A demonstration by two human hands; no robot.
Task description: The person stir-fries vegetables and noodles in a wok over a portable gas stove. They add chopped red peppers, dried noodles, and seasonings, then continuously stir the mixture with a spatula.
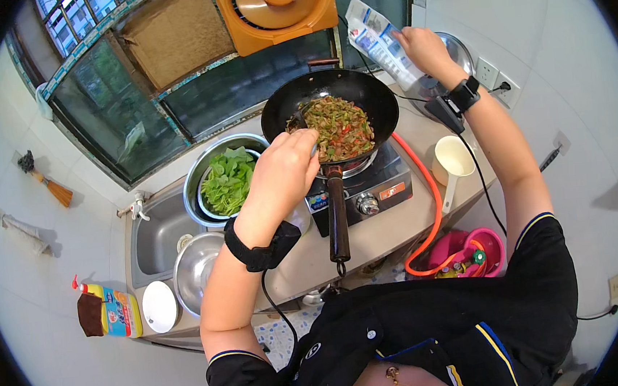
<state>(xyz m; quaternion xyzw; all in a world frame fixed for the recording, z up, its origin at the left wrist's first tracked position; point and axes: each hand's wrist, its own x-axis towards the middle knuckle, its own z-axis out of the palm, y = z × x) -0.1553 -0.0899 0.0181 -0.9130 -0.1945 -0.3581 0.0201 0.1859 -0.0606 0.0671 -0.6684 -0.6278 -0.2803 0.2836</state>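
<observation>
A black wok point(383, 100) with a dark wooden handle stands on a gas stove point(385, 187). It holds a stir-fry point(339, 125) of chopped green and red pieces with brown bits. My left hand point(290, 159) is closed over the wok's left side, around a utensil whose dark end point(299, 118) touches the food; most of its handle is hidden by the hand. My right hand point(426, 50), up and to the right of the wok, grips a white and blue printed plastic packet point(378, 40). The packet hangs in front of a round metal lid point(455, 51), and its contents cannot be told.
Leafy greens point(229, 180) fill nested bowls point(192, 164) beside the sink point(153, 249). Nearby are a steel bowl point(198, 267), a white dish point(160, 307) and a detergent bottle point(119, 311). An orange gas hose point(429, 183) curves past a cream ladle point(453, 157) to a pink bucket point(496, 249).
</observation>
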